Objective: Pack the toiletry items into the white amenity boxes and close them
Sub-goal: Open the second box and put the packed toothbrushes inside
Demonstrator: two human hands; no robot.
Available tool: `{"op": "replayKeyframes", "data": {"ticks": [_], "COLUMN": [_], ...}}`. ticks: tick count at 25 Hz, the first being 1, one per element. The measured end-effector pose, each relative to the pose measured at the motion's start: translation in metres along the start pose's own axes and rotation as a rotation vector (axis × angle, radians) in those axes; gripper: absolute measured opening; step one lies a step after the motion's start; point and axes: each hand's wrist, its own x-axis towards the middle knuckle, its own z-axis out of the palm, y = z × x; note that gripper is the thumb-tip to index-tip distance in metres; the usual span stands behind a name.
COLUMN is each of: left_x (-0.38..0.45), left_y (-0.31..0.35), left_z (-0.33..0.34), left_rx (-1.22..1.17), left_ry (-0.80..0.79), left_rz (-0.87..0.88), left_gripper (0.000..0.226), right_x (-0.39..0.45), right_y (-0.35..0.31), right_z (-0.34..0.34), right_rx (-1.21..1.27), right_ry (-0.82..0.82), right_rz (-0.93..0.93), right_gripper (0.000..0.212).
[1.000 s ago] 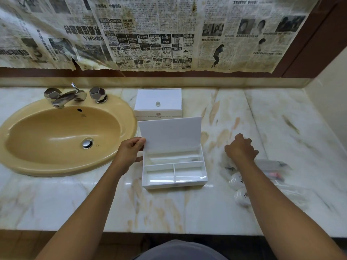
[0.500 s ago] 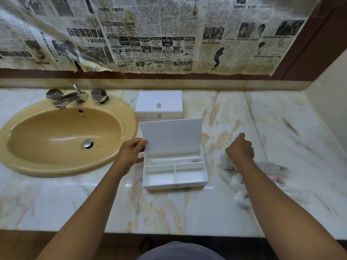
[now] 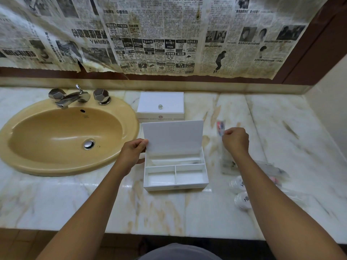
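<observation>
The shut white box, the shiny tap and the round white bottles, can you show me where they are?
shut white box (image 3: 160, 102), head view, on its flat lid.
shiny tap (image 3: 72, 98), head view, on the spout.
round white bottles (image 3: 242, 200), head view, on the nearer bottle's cap end.

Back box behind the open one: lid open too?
No. The back box sits with its lid flat and shut, while only the front box has its lid up, held by the left hand.

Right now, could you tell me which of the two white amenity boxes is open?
The nearer box, whose raised lid the left hand holds. The farther box, behind it by the sink, has its lid down.
</observation>
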Motion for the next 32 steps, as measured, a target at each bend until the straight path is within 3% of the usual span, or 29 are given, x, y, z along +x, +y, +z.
{"op": "replayKeyframes", "data": {"ticks": [2,6,9,11,13,16,19,25,32], "left_x": [0.001,0.003,0.003,0.002,0.002,0.003,0.001,0.001,0.002], "left_y": [0.0,-0.001,-0.002,-0.001,-0.002,-0.002,0.0,0.001,0.0], "left_z": [0.0,-0.001,-0.002,-0.002,-0.001,-0.002,-0.001,-0.001,-0.001], "left_rx": [0.002,0.005,0.007,0.005,0.004,-0.001,0.007,0.021,0.007], "left_ry": [0.001,-0.007,-0.01,-0.01,-0.009,-0.014,-0.027,-0.012,-0.017], "left_rz": [0.003,-0.001,-0.001,0.001,0.001,-0.002,0.006,-0.002,-0.005], "left_gripper": [0.023,0.023,0.024,0.024,0.023,0.024,0.024,0.024,0.024], "right_x": [-0.003,-0.028,-0.047,-0.064,-0.084,-0.11,-0.117,-0.118,-0.118], "right_y": [-0.014,-0.053,-0.08,-0.095,-0.105,-0.103,-0.086,-0.054,-0.055], "right_z": [-0.007,-0.027,-0.041,-0.045,-0.038,-0.007,0.026,0.069,0.067], "right_rx": [0.067,0.182,0.231,0.279,0.29,0.158,-0.092,-0.501,-0.478], "right_ry": [0.015,0.066,0.121,0.069,-0.084,-0.308,-0.427,-0.51,-0.491], "right_rz": [-0.064,-0.258,-0.402,-0.5,-0.582,-0.686,-0.729,-0.754,-0.777], "right_gripper": [0.018,0.031,0.018,0.014,0.01,0.011,0.015,0.018,0.022]}}
